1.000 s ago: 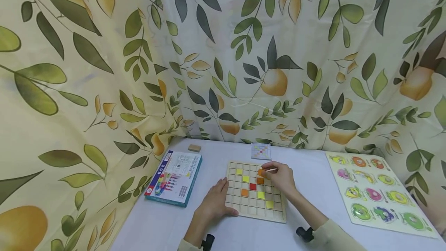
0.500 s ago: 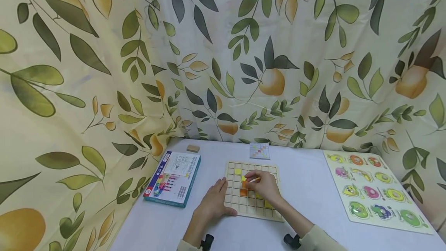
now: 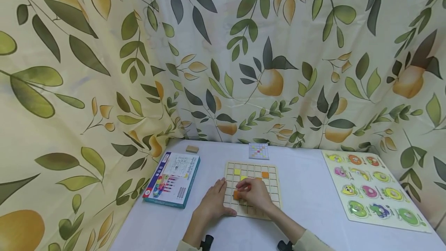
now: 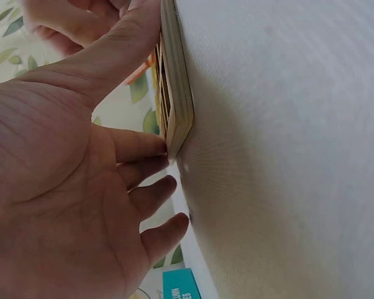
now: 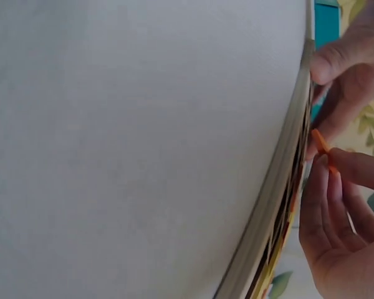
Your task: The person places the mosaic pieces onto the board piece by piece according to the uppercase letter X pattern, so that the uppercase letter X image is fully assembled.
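Observation:
A square wooden grid board [image 3: 274, 196] lies flat on the white table. My right hand [image 3: 256, 195] is over its middle and pinches an orange tile [image 3: 237, 195] between thumb and fingertips. That tile [image 5: 321, 144] stands tilted above the board in the right wrist view. My left hand [image 3: 211, 200] rests at the board's left front corner, thumb along the front edge, fingers extended against the side. A yellow tile [image 3: 237, 172] and another orange tile [image 3: 265, 174] sit in grid squares. The right hand hides other tiles around the middle.
Behind the board lies a small pattern card [image 3: 258, 151]. A boxed set [image 3: 172, 179] is at the left, with a small wooden block [image 3: 192, 149] beyond it. A fruit puzzle board [image 3: 374, 191] occupies the right side. A patterned curtain [image 3: 209, 69] hangs behind the table.
My right hand has moved from the board's back right toward its left front, carrying an orange tile. An orange tile now shows at the back right. The left hand has stayed in place.

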